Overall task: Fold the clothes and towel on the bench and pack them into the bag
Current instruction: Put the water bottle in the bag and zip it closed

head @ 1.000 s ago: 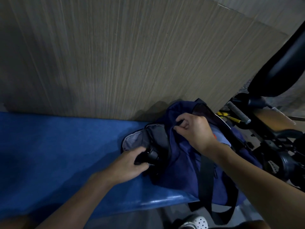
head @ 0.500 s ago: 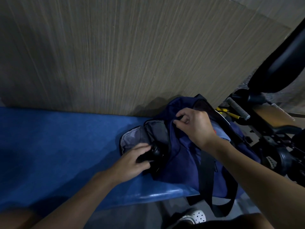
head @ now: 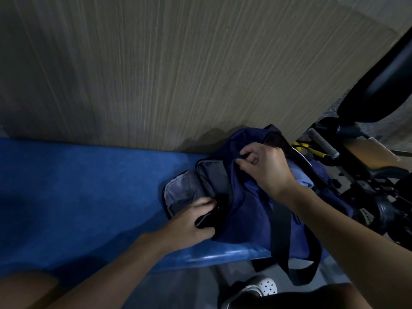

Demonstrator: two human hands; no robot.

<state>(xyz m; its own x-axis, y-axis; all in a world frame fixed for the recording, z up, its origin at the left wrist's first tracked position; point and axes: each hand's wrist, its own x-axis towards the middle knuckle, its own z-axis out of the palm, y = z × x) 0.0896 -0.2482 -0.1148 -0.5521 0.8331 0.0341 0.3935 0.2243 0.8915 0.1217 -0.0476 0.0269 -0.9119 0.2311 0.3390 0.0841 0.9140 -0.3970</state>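
Observation:
A navy blue bag (head: 247, 210) with black straps lies at the right end of the blue bench (head: 78, 186), against the wall. Its end pocket gapes open, showing a grey lining (head: 180, 192). My left hand (head: 189, 221) grips a small dark rolled item (head: 207, 219) at the mouth of that pocket. Higher up, my right hand (head: 263, 168) pinches the bag's upper fabric and holds it up. A light blue fabric (head: 301, 181) shows inside the bag behind my right wrist. No loose clothes or towel lie on the bench.
A wood-grain wall (head: 178, 74) rises behind the bench. Black gym equipment (head: 367, 175) with a padded seat and a yellow-handled part stands close on the right. A white perforated clog (head: 260, 288) is on the floor below the bench edge, where a black strap (head: 298, 264) hangs.
My left hand has pushed the dark item slightly further into the end pocket. My right hand keeps its pinch on the bag top. The camera view has shifted a little.

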